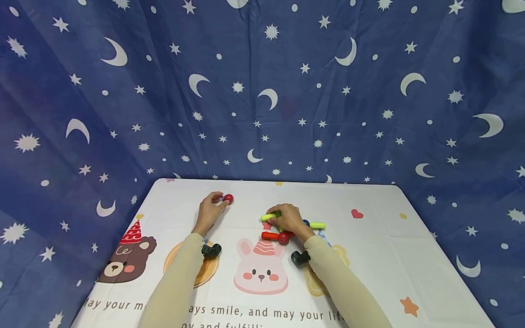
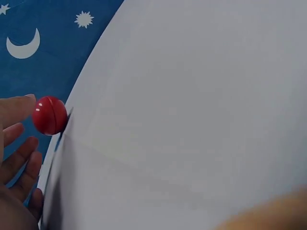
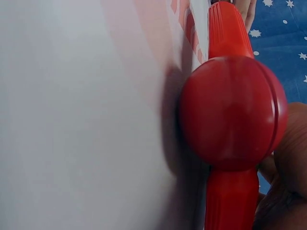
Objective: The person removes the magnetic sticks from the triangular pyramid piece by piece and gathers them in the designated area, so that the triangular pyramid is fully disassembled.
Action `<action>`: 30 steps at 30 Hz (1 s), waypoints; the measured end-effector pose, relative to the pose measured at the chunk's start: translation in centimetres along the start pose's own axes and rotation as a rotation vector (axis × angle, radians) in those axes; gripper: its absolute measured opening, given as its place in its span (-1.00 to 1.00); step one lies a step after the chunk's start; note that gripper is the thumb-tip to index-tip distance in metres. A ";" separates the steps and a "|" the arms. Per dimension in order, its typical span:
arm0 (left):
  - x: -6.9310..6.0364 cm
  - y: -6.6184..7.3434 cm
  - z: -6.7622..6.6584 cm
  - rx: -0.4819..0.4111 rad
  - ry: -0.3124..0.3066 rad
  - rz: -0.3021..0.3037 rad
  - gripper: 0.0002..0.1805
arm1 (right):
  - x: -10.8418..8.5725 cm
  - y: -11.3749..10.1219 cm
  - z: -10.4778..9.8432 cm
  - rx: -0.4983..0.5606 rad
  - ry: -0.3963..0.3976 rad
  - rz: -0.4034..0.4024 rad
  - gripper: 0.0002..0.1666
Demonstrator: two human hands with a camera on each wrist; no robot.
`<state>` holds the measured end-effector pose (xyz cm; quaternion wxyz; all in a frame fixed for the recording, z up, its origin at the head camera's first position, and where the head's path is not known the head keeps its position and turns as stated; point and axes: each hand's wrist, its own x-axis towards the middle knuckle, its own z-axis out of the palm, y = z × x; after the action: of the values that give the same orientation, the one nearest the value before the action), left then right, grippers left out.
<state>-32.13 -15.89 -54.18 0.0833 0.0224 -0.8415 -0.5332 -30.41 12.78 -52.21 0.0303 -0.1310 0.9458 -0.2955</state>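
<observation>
Tabletop (image 1: 377,255) white, red ball (image 1: 283,238) near printed rabbit (image 1: 261,281); blue moon-and-star cloth (image 1: 287,54) behind.

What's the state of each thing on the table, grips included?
Left grip: fingers spread, thumb at left red ball.
Left red ball: apart from the other pieces.
Right grip: pinching held stick.
Held stick: partly hidden by fingers.
Right red ball: between red sticks.
Blue ball: partly hidden.
Rightmost stick: beside blue ball; joint unclear.
</observation>
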 end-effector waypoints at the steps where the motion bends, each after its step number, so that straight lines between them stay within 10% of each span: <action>1: -0.1 0.1 -0.1 -0.004 -0.003 0.003 -0.52 | 0.0 0.0 0.0 -0.001 0.002 -0.001 -0.74; 30: -3.0 4.2 1.9 -0.002 -0.149 0.215 -0.61 | -0.3 0.4 -1.0 0.071 0.001 0.006 -0.67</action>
<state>-29.30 -12.01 -51.53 0.0772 -0.1077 -0.8423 -0.5224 -30.36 13.71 -51.67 0.0352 -0.1270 0.9351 -0.3290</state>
